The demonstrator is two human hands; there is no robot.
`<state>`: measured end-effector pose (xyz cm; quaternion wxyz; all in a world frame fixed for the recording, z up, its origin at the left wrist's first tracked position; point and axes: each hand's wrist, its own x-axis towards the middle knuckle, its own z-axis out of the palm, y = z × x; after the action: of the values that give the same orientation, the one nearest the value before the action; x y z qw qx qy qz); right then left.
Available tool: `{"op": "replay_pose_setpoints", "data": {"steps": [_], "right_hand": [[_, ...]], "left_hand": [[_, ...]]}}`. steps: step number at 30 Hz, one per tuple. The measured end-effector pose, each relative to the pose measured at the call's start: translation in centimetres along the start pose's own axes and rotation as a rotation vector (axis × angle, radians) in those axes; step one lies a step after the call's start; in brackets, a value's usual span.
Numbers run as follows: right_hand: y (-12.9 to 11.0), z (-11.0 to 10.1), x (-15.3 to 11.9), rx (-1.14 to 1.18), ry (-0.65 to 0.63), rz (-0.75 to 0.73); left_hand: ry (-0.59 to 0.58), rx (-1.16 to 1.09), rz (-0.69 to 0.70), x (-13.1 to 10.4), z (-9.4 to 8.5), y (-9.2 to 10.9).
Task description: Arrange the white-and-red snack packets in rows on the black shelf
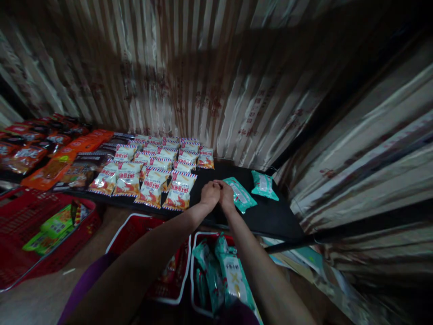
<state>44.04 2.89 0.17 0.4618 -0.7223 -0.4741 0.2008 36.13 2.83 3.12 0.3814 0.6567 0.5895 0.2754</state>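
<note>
My left hand and my right hand meet over the black shelf, fingers curled together. Whatever they may hold is hidden. Just right of my right hand lies a teal snack packet, its left end close to my fingers; I cannot tell if they touch. A second teal packet rests farther right, apart from the first. To the left of my hands, white-and-orange snack bags with striped edges lie in rows.
Below the shelf are a red basket of teal packets, another red basket partly behind my left arm, and a red crate with green packets. Orange and dark packages cover the shelf's left. Striped curtain hangs behind.
</note>
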Motion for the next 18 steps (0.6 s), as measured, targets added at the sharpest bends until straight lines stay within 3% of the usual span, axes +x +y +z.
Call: {"op": "replay_pose_setpoints", "data": {"steps": [6, 9, 12, 15, 18], "right_hand": [[0.2, 0.3, -10.9, -0.017, -0.015, -0.096], [1.0, 2.2, -17.1, 0.0, -0.029, -0.094], [2.6, 5.1, -22.6, 0.038, -0.122, -0.054], [4.8, 8.4, -26.0, 0.05, -0.235, 0.041], [7.3, 11.4, -27.2, -0.042, -0.45, 0.211]], "left_hand": [[-0.037, -0.155, 0.03, -9.1, -2.6, -5.0], [-0.012, -0.138, 0.024, -13.7, -3.3, -9.3], [-0.001, -0.101, -0.018, -17.2, -3.5, -14.2], [-0.051, 0.0, -0.173, -18.8, -3.5, -18.7], [-0.185, 0.103, -0.357, -18.0, -3.3, -22.2]]}}
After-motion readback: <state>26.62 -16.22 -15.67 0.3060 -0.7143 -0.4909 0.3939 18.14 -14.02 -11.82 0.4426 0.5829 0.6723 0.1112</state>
